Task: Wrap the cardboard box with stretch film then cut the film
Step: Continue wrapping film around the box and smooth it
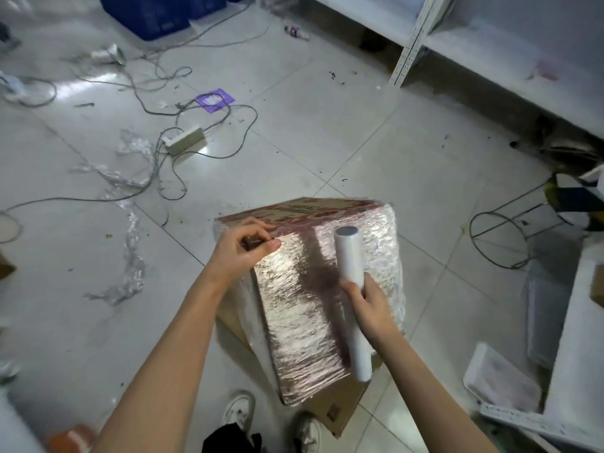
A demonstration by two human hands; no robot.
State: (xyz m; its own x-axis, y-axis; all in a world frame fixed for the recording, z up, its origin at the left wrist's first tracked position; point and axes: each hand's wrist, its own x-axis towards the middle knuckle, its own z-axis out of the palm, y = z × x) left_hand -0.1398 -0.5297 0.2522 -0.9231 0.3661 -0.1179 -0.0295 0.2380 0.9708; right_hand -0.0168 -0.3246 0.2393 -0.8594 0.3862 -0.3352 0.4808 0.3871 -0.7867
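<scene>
Cardboard box sits on the floor at centre-low frame, top face already under crinkled stretch film. Judged rigid, with a slippery skin; the film is thin and clingy and should tear easily. Roll lies at the box's 3 o'clock, gripped mid-length by right hand. Left hand, at 10 o'clock, pinches the film at the box edge.

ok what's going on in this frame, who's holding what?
A person is wrapping a brown printed cardboard box on the tiled floor in clear stretch film. The right hand grips the white film roll, held against the box's film-covered face. The left hand pinches at the box's top left edge, around something small and dark that I can't identify. Several layers are on; the film looks uncut.
</scene>
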